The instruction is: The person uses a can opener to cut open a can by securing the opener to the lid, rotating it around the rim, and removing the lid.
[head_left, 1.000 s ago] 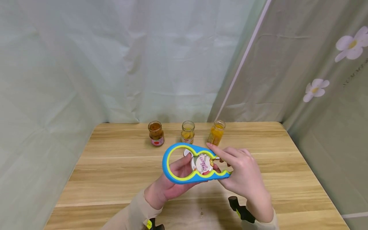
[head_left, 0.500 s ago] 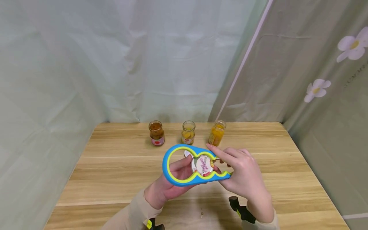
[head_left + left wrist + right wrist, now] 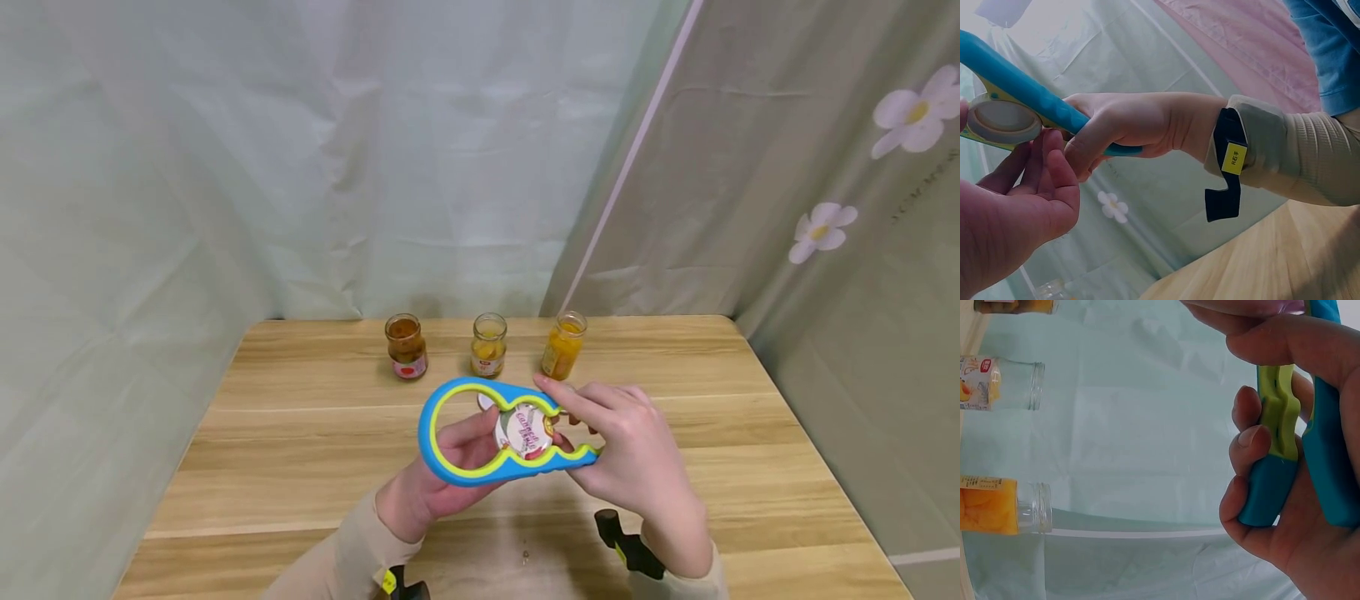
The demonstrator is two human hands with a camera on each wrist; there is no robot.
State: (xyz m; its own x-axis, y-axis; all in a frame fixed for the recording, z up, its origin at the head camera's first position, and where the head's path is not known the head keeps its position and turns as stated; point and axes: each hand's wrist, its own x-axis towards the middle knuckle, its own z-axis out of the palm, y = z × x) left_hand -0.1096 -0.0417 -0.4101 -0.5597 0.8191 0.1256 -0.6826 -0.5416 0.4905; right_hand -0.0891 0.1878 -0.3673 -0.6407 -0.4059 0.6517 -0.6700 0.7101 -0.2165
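My right hand [image 3: 637,446] grips the two handles of a blue and lime-green jar opener [image 3: 431,433], held up over the table with its big ring toward the left. In the opener's middle notch sits a round jar lid [image 3: 527,432], its printed top facing the head camera. My left hand [image 3: 442,483] holds the lid from below and behind, thumb at its left edge. The left wrist view shows the lid's pale underside [image 3: 1007,120] with fingertips at its rim. Right fingers [image 3: 1250,440] curl round one handle in the right wrist view.
Three lidless glass jars stand along the table's back: a brown-filled jar [image 3: 407,346], a jar with pale yellow pieces [image 3: 488,346] and an orange-filled jar [image 3: 562,346]. A white round piece [image 3: 485,402] shows partly behind the opener. A curtain [image 3: 450,167] hangs behind the wooden table [image 3: 300,467].
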